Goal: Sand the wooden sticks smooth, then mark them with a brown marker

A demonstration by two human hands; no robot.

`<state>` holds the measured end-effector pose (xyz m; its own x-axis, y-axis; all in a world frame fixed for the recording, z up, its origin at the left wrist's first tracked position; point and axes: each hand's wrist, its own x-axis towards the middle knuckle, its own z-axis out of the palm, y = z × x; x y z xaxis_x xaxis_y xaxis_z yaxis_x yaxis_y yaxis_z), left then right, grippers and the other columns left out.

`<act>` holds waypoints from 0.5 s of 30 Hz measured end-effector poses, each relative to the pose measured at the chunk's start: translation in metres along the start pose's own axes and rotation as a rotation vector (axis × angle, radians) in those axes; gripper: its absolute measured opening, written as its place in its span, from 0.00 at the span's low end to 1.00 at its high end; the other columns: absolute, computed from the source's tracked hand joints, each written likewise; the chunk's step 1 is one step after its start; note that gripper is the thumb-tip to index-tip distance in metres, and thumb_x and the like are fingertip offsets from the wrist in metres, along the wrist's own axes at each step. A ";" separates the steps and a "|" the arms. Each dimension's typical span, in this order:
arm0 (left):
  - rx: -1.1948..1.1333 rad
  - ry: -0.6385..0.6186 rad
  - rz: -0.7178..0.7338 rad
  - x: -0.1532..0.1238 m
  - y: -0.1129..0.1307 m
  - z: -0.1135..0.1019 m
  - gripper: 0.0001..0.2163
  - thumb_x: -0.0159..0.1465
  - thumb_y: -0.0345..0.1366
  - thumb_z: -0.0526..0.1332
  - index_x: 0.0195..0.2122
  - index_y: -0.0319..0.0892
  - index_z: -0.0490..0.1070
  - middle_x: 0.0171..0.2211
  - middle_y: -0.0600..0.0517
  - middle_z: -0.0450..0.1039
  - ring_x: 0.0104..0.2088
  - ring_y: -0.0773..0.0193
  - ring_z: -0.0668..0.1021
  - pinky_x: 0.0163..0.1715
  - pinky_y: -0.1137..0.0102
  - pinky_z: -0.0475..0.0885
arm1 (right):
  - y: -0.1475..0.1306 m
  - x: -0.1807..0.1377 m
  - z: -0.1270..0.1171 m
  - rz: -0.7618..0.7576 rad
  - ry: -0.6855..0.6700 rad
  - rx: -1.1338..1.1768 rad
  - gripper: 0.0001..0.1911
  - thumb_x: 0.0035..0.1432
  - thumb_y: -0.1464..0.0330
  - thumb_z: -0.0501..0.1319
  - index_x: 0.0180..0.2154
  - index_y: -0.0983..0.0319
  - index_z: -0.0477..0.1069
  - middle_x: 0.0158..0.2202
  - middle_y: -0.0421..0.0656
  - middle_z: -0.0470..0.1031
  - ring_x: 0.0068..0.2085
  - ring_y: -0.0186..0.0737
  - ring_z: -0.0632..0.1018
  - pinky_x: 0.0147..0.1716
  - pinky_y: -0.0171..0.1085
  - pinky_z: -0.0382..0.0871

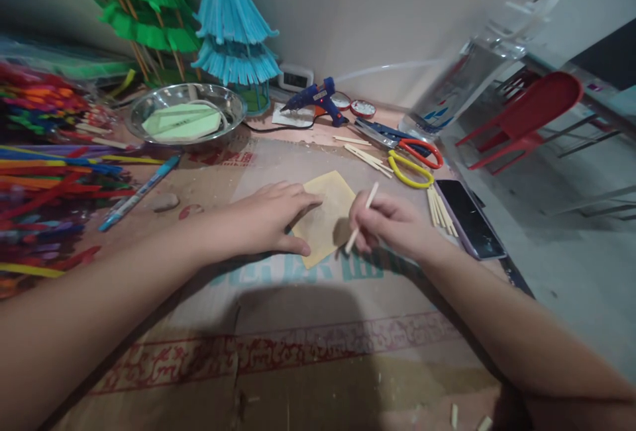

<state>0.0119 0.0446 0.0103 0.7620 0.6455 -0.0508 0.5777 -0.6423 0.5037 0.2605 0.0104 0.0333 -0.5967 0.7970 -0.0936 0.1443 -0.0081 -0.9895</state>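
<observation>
A square of yellow paper or card (330, 209) lies turned like a diamond on the printed cardboard (293, 315). My left hand (271, 219) rests over its left side, thumb and forefinger apart and pressed on the sheet. At the right edge of the square, my right hand (387, 222) is closed round a short pale wooden stick (362, 218). The stick is held slanted, its lower end near the sheet's lower right edge. Some of the right hand's fingers are blurred.
Scissors (412, 169), loose sticks (368, 161) and a phone (470, 216) lie right. Behind are a blue glue gun (315, 96), a metal bowl (186, 136), a blue tiered model (236, 27) and a clear bottle (457, 87). Pipe cleaners (40, 199) and a marker (139, 192) lie left.
</observation>
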 end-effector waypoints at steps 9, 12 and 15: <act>-0.019 0.020 0.053 -0.001 0.001 0.000 0.32 0.59 0.48 0.69 0.63 0.44 0.63 0.49 0.45 0.72 0.50 0.51 0.72 0.50 0.62 0.65 | 0.003 0.014 0.028 -0.339 -0.020 -0.780 0.11 0.69 0.68 0.53 0.34 0.61 0.69 0.33 0.46 0.79 0.36 0.40 0.78 0.39 0.40 0.71; -0.010 0.009 0.028 -0.001 0.001 0.000 0.32 0.58 0.47 0.70 0.62 0.43 0.65 0.50 0.44 0.71 0.52 0.49 0.72 0.51 0.61 0.64 | 0.006 0.016 0.027 -0.384 0.055 -0.951 0.12 0.69 0.69 0.51 0.34 0.62 0.69 0.31 0.47 0.77 0.34 0.42 0.76 0.37 0.41 0.69; 0.009 0.007 0.039 0.000 0.000 0.001 0.34 0.59 0.49 0.69 0.63 0.41 0.63 0.50 0.43 0.71 0.51 0.49 0.72 0.50 0.61 0.65 | 0.007 0.016 0.025 -0.370 0.057 -0.933 0.12 0.70 0.69 0.51 0.34 0.61 0.69 0.31 0.46 0.77 0.34 0.41 0.76 0.36 0.39 0.69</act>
<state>0.0120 0.0439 0.0093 0.7821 0.6226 -0.0249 0.5500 -0.6710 0.4973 0.2321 0.0079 0.0221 -0.6941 0.6814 0.2322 0.5327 0.7031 -0.4710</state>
